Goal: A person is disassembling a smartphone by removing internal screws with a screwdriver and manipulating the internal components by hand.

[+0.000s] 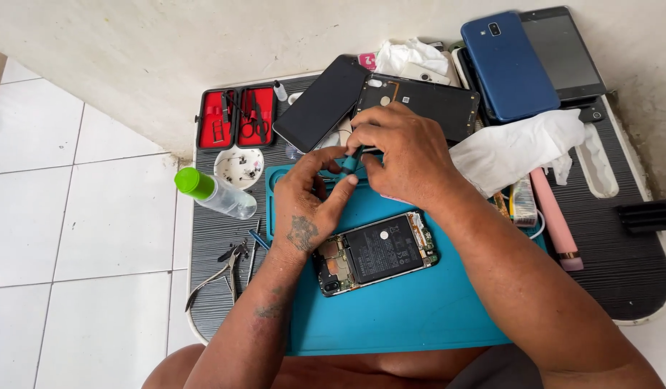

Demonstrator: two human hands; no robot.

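Both hands, the left hand [309, 196] and right hand [401, 151], are pinched together on a little teal tool [352, 160] above the open phone [376, 252], which lies at 6 o'clock from them on the blue mat [405, 317] so small parts stay put.

Both forearms enter from the near edge, converging toward the far centre. Left hand [307, 205]: back up, tattooed, thumb and fingers curled together. Right hand [405, 155]: arched over, knuckles up, fingertips pinched, touching the left's.
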